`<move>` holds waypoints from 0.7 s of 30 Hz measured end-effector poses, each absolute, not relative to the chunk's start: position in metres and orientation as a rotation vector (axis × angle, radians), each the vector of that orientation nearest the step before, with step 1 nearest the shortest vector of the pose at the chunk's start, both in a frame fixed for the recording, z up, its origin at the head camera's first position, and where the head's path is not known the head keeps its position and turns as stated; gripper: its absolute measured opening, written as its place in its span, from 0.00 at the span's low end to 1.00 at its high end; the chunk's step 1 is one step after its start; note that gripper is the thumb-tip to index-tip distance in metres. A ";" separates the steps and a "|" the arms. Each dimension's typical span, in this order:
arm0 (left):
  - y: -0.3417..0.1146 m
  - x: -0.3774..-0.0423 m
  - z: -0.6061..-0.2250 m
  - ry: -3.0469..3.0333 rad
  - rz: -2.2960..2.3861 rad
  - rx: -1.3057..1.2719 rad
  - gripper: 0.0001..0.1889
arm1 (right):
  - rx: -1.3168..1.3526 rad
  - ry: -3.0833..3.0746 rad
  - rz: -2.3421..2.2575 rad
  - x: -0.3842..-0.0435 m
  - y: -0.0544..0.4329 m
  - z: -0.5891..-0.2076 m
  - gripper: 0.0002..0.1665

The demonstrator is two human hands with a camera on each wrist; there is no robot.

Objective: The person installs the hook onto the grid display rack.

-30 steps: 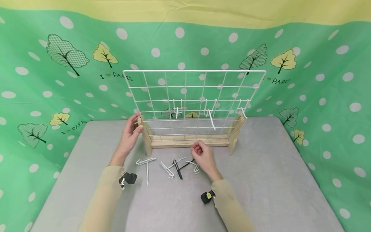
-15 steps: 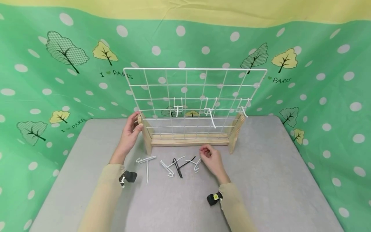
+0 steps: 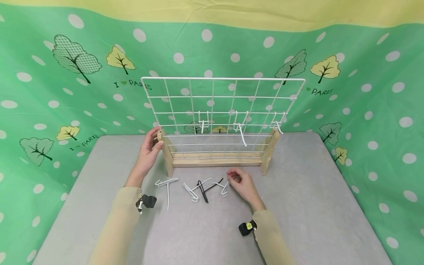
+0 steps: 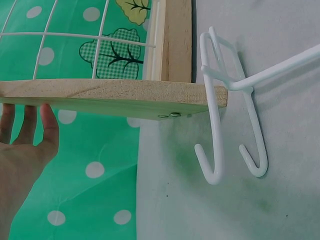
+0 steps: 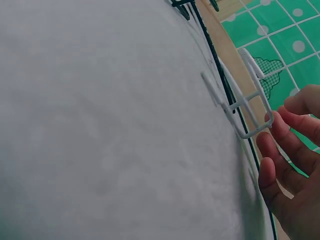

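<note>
The right hand (image 3: pixel 244 184) has its fingertips at a white wire hook (image 5: pixel 245 101) on the gray surface (image 3: pixel 314 198); whether it pinches, I cannot tell. The left hand (image 3: pixel 146 156) grips the wooden upright (image 3: pixel 168 158) of a wire-grid rack (image 3: pixel 223 78). Nearby lie a black hook (image 3: pixel 203 192) and two other white hooks (image 3: pixel 168 195).

Curtained recording booth by the look of it, building type unclear: green dotted fabric (image 3: pixel 159 48) with tree prints and "PARIS" lettering hangs around a grey counter (image 3: pixel 308 202), small black cameras (image 3: pixel 147 201) on both wrists.
</note>
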State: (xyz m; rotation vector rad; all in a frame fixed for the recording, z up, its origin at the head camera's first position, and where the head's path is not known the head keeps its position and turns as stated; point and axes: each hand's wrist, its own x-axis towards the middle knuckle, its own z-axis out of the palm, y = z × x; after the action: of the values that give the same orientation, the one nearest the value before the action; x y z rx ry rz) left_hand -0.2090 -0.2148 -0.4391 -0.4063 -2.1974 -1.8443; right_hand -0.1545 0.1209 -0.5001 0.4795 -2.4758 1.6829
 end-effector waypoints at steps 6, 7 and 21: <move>-0.219 -0.216 -0.452 -2.172 -1.841 -0.419 0.24 | 0.461 -2.494 1.682 -0.150 0.123 -0.500 0.07; -0.219 -0.217 -0.452 -2.167 -1.842 -0.425 0.24 | 0.461 -2.493 1.676 -0.149 0.124 -0.501 0.07; -0.219 -0.217 -0.453 -2.151 -1.854 -0.434 0.24 | 0.411 -2.641 1.659 -0.163 0.131 -0.540 0.05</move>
State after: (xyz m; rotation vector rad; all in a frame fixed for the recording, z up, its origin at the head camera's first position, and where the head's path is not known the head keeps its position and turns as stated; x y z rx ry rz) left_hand -0.2173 -0.2186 -0.4533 -0.4335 -2.1506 -1.8542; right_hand -0.1627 0.1310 -0.5399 0.4107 -2.6409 1.6588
